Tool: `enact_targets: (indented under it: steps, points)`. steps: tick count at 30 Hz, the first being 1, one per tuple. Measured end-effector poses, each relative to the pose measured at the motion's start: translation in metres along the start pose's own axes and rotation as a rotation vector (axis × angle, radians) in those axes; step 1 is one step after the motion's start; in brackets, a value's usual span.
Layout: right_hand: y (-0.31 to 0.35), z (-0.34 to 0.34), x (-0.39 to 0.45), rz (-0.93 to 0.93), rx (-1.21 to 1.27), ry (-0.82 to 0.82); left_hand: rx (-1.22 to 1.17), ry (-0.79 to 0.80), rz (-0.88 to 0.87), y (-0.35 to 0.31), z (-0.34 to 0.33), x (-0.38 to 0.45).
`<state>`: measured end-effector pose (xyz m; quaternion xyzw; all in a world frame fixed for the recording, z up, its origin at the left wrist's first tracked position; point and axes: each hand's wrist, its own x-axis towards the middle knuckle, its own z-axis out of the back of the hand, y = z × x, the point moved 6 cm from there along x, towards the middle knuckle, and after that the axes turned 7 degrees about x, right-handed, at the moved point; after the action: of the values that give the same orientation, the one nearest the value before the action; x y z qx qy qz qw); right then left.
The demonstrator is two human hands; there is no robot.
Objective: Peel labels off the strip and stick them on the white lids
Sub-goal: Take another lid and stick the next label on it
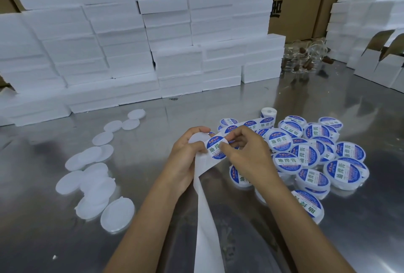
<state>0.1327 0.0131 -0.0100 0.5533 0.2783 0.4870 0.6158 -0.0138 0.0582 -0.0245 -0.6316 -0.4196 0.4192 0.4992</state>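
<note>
Backing strip (206, 224) hangs nearest the camera, running up between both hands. Left hand (187, 159) has its fingers curled around one blank white lid (196, 138) and the strip. Right hand (244, 152) pinches one round blue label (216, 149), thumb and forefinger closed on its edge, over that lid. Roughly ten blank lids (96, 176) lie left; about twenty labelled lids (314, 152) are heaped right on the steel table (153, 119). One roll (268, 113) stands behind.

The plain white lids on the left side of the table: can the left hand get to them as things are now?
Probably not at once: the left hand holds a lid and the strip. The way to the plain white lids looks free.
</note>
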Motion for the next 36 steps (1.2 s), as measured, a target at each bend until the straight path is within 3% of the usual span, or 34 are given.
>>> enact_targets:
  steps: [5,15,17,23,27,32,36]
  points:
    - [-0.003,-0.005,0.0,-0.047,0.068,0.05,-0.029,-0.005,0.012,0.002,-0.001,0.0]
    - [0.003,-0.023,-0.015,-0.153,0.047,0.423,-0.115,-0.066,0.056,0.006,0.008,0.004]
    - [0.008,-0.018,-0.014,-0.13,0.079,0.388,-0.106,-0.087,0.056,0.004,0.011,0.003]
    - [0.025,0.012,-0.006,-0.009,0.314,0.055,-0.17,-0.06,0.005,-0.003,0.015,-0.001]
    - [0.038,0.006,-0.008,0.001,0.556,0.135,-0.395,-0.02,-0.002,-0.012,0.009,-0.003]
    - [0.055,-0.027,0.002,0.021,0.462,0.264,-0.472,-0.062,-0.043,-0.018,0.015,-0.004]
    - [0.054,-0.045,0.008,0.025,0.395,0.255,-0.432,-0.074,-0.089,-0.024,0.017,-0.008]
